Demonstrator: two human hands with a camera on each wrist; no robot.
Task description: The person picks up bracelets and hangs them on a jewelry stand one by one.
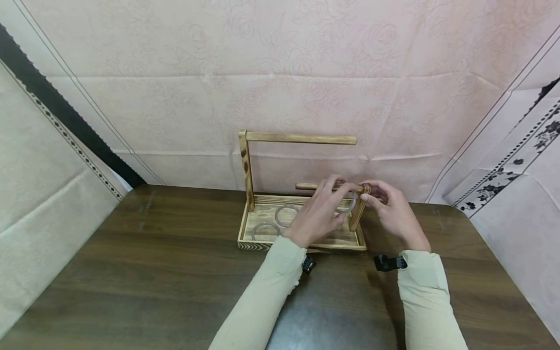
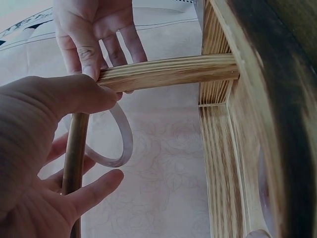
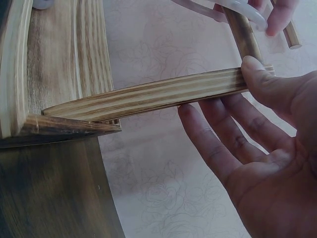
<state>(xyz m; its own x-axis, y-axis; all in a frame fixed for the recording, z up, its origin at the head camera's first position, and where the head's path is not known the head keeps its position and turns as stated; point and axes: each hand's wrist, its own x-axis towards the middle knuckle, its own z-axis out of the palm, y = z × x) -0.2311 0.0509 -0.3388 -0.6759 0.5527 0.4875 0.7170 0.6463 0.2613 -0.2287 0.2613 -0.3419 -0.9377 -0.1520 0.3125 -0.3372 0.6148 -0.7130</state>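
Observation:
A wooden stand (image 1: pixel 246 221) has a tray base, a tall post with a long bar, and a short post (image 1: pixel 358 214) topped by a round rod (image 1: pixel 306 186). A pale translucent bangle (image 2: pixel 124 131) hangs around this rod beside the short post. My left hand (image 1: pixel 318 214) holds the bangle at the rod, its thumb over the bangle's upper part and some fingers behind the rod. My right hand (image 1: pixel 395 211) grips the top of the short post, thumb on one side and fingers on the other (image 3: pixel 267 129). Two more bangles, one nearer the front (image 1: pixel 266 224), lie in the tray.
The upper bar (image 1: pixel 302 138) runs above and behind the rod, with a free right end. The stand sits at the back of a dark wooden table (image 1: pixel 175 277). Patterned pale cloth (image 1: pixel 297 87) hangs close behind it.

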